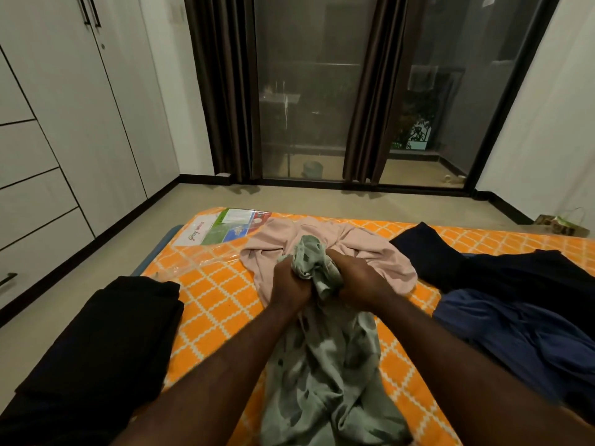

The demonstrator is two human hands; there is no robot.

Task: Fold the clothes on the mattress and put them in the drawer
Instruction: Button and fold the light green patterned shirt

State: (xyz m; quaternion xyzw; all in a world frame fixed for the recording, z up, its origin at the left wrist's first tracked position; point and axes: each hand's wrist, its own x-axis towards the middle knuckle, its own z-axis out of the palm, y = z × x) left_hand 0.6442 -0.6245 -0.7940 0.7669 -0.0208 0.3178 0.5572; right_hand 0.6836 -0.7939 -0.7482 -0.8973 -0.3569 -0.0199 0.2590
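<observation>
Gripping one bunched end of the green patterned garment (325, 365), the left hand (291, 284) and the right hand (360, 278) sit close together, each with its fingers curled tight round the cloth, just over the near edge of the pink garment (386, 259). The rest of the green garment trails crumpled from the pink garment toward the person, on the orange mattress (219, 304). Left of the pink garment lies a black pile (106, 333) that looks folded; right of it is a loose heap of dark blue clothes (515, 333). The drawers (35, 201) stand well to its left, closed.

The step appears to be opening the piece out. It likely goes best if the hands slide apart along a hem until the cloth hangs taut, then lay it flat on bare mattress nearer than the pink garment, so the two are not folded together. The soft fabric probably needs smoothing before each fold.
</observation>
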